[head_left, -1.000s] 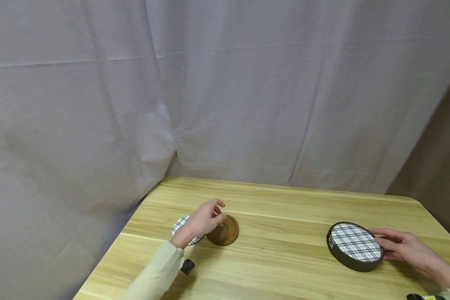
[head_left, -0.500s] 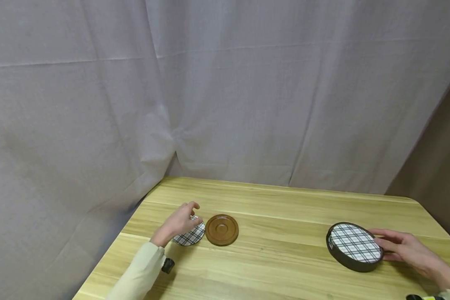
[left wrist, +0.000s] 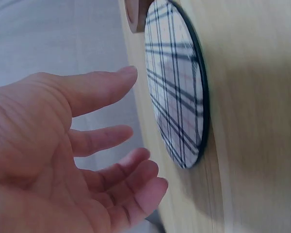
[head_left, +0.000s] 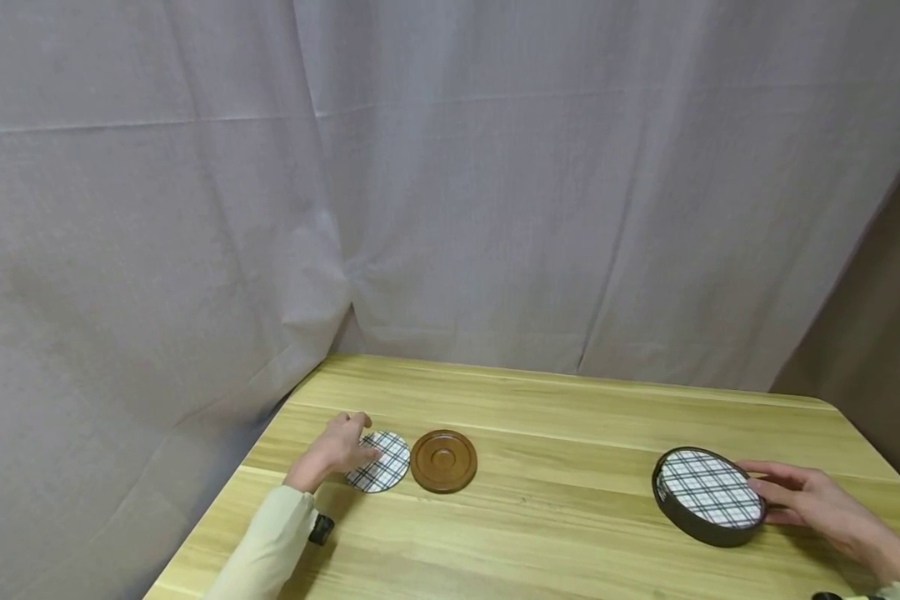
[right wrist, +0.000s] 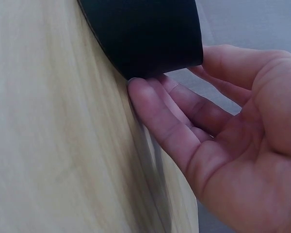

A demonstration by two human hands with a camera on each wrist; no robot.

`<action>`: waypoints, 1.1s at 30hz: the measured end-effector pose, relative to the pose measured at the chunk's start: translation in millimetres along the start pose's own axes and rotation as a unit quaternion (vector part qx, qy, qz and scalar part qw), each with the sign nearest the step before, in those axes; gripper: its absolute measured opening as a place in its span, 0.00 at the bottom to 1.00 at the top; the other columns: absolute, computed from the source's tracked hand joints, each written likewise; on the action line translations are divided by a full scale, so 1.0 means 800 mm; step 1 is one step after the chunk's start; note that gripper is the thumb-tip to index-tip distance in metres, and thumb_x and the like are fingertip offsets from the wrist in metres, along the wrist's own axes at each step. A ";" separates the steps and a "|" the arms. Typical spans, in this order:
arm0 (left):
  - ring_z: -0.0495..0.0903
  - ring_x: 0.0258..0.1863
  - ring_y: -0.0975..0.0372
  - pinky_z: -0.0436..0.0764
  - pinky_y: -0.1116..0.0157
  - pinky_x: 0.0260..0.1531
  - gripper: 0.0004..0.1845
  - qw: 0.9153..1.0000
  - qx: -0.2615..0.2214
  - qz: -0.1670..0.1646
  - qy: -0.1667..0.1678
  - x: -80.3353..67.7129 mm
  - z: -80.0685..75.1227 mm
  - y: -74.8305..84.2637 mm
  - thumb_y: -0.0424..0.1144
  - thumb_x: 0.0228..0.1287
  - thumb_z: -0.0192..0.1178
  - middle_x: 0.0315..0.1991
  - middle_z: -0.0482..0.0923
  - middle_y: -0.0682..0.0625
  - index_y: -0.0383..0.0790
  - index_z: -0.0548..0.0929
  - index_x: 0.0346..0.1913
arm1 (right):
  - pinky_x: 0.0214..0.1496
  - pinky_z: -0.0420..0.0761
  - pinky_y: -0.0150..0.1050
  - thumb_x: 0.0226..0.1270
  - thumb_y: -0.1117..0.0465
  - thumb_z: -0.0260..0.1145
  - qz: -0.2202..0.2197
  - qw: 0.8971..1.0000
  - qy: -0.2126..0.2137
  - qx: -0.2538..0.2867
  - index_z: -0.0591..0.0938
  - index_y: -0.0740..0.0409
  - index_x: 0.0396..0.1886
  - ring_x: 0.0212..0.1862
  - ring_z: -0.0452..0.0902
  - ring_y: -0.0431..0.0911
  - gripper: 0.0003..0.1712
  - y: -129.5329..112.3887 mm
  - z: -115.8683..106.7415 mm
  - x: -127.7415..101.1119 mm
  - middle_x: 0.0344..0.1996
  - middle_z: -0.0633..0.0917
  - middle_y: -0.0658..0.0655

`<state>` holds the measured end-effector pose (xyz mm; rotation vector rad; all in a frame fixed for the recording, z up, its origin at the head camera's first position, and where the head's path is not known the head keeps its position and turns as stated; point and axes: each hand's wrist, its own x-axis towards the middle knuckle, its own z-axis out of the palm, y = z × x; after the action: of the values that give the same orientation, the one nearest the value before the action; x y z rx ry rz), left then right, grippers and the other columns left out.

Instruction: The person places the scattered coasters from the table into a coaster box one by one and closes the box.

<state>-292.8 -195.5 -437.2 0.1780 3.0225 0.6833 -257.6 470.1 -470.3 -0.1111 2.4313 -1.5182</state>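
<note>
My left hand hovers at the left side of a round plaid coaster, white with dark lines and a dark edge, lying on the table. In the left wrist view the loosely spread fingers and thumb stand apart from the coaster, holding nothing. Touching or nearly touching that coaster's right side is a round brown wooden coaster with ringed grooves. Far to the right, my right hand grips the side of a black round coaster holder; its thumb lies at the rim, its fingers against the wall. Plaid coasters fill the holder.
All of this rests on a light wood-grain table. A grey curtain hangs behind the table's back edge and along its left side. A stretch of tabletop separates the brown coaster from the black holder.
My left hand has moved left, from beside the brown wooden coaster to over the left part of the plaid one, uncovering both coasters more. The right hand and holder have stayed nearly still.
</note>
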 end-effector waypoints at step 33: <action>0.72 0.40 0.54 0.77 0.58 0.40 0.29 0.994 -0.042 -0.047 -0.085 0.032 0.003 -0.035 0.50 0.48 0.76 0.41 0.71 0.44 0.37 0.73 0.44 | 0.43 0.86 0.36 0.76 0.57 0.56 -0.004 1.000 0.002 0.014 0.80 0.26 0.47 0.42 0.80 0.33 0.14 0.000 0.000 0.002 0.40 0.82 0.32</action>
<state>-320.5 -216.5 -451.8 0.0860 2.8149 0.7438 -258.8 469.9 -470.8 -0.1134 2.4149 -1.5561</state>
